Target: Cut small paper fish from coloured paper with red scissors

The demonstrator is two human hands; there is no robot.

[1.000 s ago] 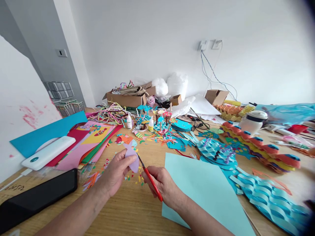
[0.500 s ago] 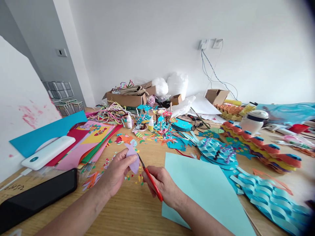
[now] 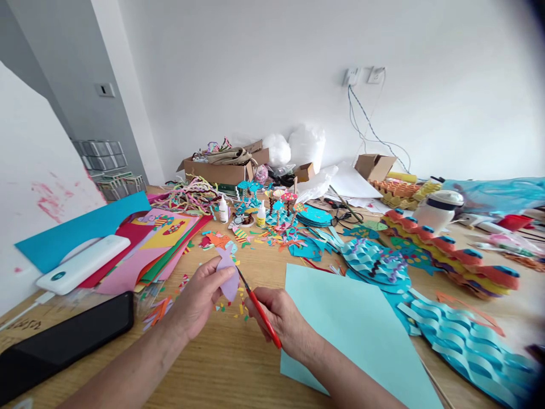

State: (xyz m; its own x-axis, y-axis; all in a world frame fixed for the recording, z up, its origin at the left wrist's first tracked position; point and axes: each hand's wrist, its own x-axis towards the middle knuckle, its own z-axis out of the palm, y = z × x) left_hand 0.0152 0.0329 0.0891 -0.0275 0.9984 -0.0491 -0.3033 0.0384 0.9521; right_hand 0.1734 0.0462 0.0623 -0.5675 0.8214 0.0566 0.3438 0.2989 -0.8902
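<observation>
Between thumb and fingers, my left hand [image 3: 204,292] pinches a purple paper cutout [image 3: 230,284] shaped like a fish, its tail end pointing up. My right hand [image 3: 279,318] grips red-handled scissors [image 3: 264,317], whose dark blades point up and left to the cutout's right edge. Whether the blade tips touch the paper, I cannot tell. Tiny coloured paper scraps [image 3: 238,307] lie on the wooden table below both hands. A light blue-green paper sheet [image 3: 340,318] lies flat beside my right hand, partly under my right forearm.
On the left are a black phone [image 3: 68,346], a white power bank [image 3: 85,264] and stacked coloured paper [image 3: 149,250]. Glue bottles [image 3: 261,216] stand amid scraps ahead. Wavy blue paper pieces [image 3: 472,346] and a painted egg carton [image 3: 451,250] lie right; a cardboard box [image 3: 217,171] sits behind.
My left hand and the purple cutout have shifted very slightly, and a little more gap shows between the cutout and the scissors. My right hand stays almost in place.
</observation>
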